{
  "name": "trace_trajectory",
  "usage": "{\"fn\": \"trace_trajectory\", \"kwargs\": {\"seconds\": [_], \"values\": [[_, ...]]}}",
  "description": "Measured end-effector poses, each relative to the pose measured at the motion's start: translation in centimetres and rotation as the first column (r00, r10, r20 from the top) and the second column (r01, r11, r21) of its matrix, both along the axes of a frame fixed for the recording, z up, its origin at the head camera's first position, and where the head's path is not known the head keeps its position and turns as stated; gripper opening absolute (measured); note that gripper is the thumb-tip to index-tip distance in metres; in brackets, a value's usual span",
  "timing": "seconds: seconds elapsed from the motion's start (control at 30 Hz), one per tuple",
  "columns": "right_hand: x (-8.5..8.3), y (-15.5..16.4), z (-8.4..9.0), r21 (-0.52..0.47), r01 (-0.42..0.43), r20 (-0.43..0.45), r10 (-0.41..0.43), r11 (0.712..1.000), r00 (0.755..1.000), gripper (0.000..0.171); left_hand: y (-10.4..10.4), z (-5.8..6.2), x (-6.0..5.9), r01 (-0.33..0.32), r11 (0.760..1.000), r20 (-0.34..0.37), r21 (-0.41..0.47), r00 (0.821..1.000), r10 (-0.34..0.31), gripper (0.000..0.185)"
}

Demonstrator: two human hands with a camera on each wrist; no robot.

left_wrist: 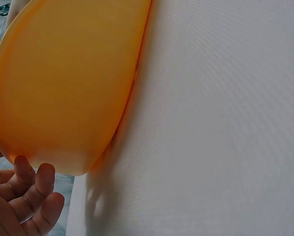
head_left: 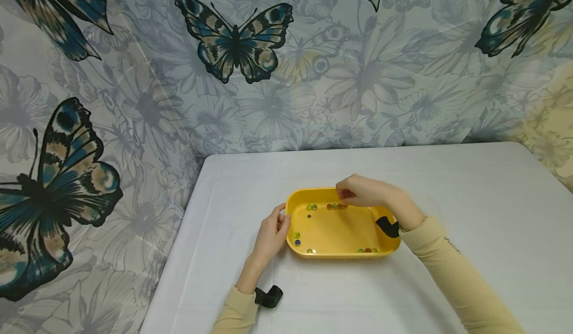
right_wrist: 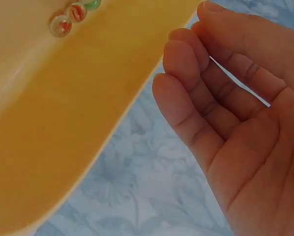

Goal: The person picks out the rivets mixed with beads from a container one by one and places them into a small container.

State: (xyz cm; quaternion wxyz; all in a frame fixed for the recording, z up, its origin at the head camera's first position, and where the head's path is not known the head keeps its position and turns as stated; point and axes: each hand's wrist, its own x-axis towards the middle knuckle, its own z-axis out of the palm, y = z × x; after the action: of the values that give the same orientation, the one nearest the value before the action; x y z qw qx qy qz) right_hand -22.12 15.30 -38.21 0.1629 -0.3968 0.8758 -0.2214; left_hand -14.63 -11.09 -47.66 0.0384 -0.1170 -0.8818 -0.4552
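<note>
A yellow tray (head_left: 340, 229) with rounded corners stands on the white table. My left hand (head_left: 270, 232) grips its left end; in the left wrist view bent fingers (left_wrist: 44, 182) lie at the outer wall. Over the far rim is my right hand (head_left: 369, 191), fingers curled and tips bunched close to the rim in the right wrist view, with nothing showing between them. Just below it, a row of red and green marbles (head_left: 334, 207) lies along the far wall. A blue marble (head_left: 297, 242) sits at the left, beside a yellow-green marble (head_left: 297, 235).
More marbles (head_left: 367, 250) lie along the tray's near wall, and a pair of green marbles (head_left: 312, 207) near its far left. A black wrist camera (head_left: 268, 297) is on my left wrist, another (head_left: 387, 226) on my right. Butterfly-patterned cloth (head_left: 268, 110) hangs behind the white table (head_left: 233, 195).
</note>
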Motion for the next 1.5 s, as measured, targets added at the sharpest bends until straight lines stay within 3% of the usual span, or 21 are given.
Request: {"fn": "trace_trajectory", "kwargs": {"seconds": [0.93, 1.5], "values": [[-0.4, -4.9, -1.7, 0.037, -0.089, 0.042, 0.088, 0.995, 0.995, 0.008, 0.0, 0.3, 0.1, 0.012, 1.000, -0.021, 0.017, 1.000, -0.012, 0.037], [-0.8, -7.1, -3.2, 0.041, -0.129, 0.013, 0.128, 0.991, 0.992, 0.011, -0.1, 0.1, 0.0, 0.019, 1.000, -0.034, 0.020, 0.999, -0.018, 0.036]]}}
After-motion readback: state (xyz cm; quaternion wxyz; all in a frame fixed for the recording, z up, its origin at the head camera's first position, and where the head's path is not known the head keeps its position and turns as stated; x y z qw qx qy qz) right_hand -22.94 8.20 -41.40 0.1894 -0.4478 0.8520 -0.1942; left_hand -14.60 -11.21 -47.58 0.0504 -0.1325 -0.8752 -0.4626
